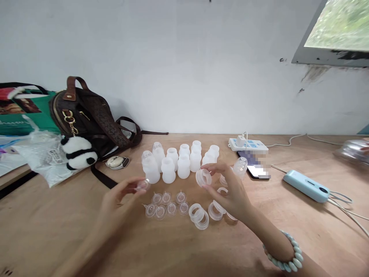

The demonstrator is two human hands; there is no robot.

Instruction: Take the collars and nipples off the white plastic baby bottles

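Note:
Between the fingers of my left hand (122, 194) is a clear bottle nipple (143, 185). My right hand (227, 188) pinches a translucent screw ring (203, 177) by its edge, held above the table and apart from the nipple. Several more clear nipples (172, 208) lie in rows between my hands. Loose screw rings (198, 215) are spread below and beside my right hand, some partly hidden by it. Behind stand several white baby bottles (183, 166); two at the left carry clear caps (147, 155). Another clear cap (240, 167) stands right of my right hand.
At the left are a brown backpack (86, 111) with a panda charm (78, 152), a plastic bag (43, 154) and a green bag (37, 119). On the right lie a phone (253, 165), a power strip (249, 145) and a light-blue device (305, 185) with cables.

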